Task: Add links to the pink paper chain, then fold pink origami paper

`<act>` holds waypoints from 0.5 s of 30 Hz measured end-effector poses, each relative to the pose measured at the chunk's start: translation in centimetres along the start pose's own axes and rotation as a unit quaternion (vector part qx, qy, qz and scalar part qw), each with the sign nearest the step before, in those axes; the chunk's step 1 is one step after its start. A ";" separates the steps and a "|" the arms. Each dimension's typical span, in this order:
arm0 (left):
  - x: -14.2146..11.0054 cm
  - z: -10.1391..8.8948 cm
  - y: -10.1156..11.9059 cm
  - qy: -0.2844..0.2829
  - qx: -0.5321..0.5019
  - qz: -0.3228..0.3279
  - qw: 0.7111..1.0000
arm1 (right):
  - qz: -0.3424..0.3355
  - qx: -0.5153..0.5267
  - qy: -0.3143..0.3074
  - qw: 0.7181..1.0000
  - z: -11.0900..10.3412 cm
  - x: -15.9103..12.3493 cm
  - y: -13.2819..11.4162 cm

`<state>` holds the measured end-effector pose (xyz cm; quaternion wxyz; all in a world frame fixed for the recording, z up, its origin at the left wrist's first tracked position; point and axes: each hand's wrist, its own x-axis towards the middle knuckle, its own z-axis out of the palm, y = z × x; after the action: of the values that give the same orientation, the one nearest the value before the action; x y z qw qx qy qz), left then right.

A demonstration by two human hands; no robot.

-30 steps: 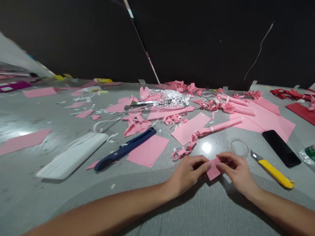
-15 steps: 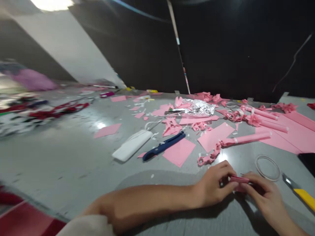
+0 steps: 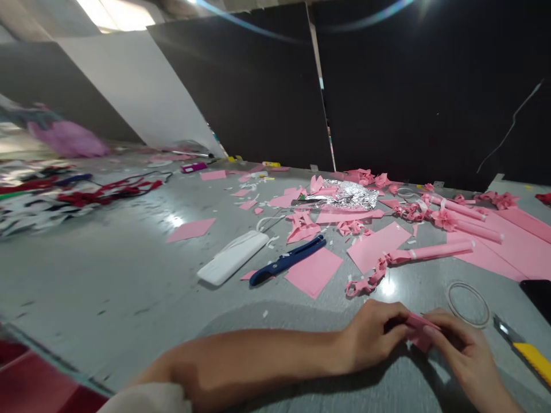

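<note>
Obs: L hand (image 3: 373,337) & R hand (image 3: 467,351) pinch small pink paper (image 3: 420,342) btwn thumbs + fingers, near right, over grey surface (image 3: 138,304). Step in hand: prob. folding. Next move calls for edges aligned, then even thumb pressure along crease. Paper partly hidden by fingers, fold count unclear; black phone (image 3: 539,295) & yellow cutter (image 3: 532,358) cut off, right edge.

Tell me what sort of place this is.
Probably a shared craft workspace: pink paper sheets and scraps, a yellow utility knife and a roll of thin tape lie on a broad grey surface.
</note>
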<state>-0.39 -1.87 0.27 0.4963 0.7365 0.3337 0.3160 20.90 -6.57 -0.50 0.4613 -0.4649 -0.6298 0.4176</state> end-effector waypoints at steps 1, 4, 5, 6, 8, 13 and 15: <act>0.1 0.0 0.0 -0.003 -0.004 -0.005 1.000 | -0.005 -0.004 0.005 1.000 0.0 0.0 -0.1; 0.2 -0.2 0.1 -0.026 -0.009 -0.034 0.999 | -0.005 -0.013 0.053 0.999 0.1 0.0 -0.2; 0.3 -0.2 0.1 -0.037 -0.008 -0.039 0.999 | 0.001 -0.012 0.069 0.998 0.1 0.0 -0.2; 0.3 -0.3 0.2 -0.046 -0.002 -0.038 0.998 | 0.011 -0.009 0.077 0.997 0.1 0.0 -0.2; 0.2 -0.4 0.3 -0.044 0.020 -0.021 0.999 | 0.034 0.008 0.074 0.997 0.2 0.0 -0.4; 0.3 -0.8 0.8 -0.039 0.007 -0.024 0.999 | 0.072 0.047 0.068 0.994 0.2 0.3 -1.0; 0.5 -0.9 1.0 -0.041 -0.045 -0.035 0.998 | 0.082 0.057 0.080 0.992 0.2 0.5 -1.2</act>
<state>-0.63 -1.29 1.54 0.5529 0.7136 0.3240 0.2831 20.43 -6.41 0.68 0.5001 -0.5202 -0.5259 0.4503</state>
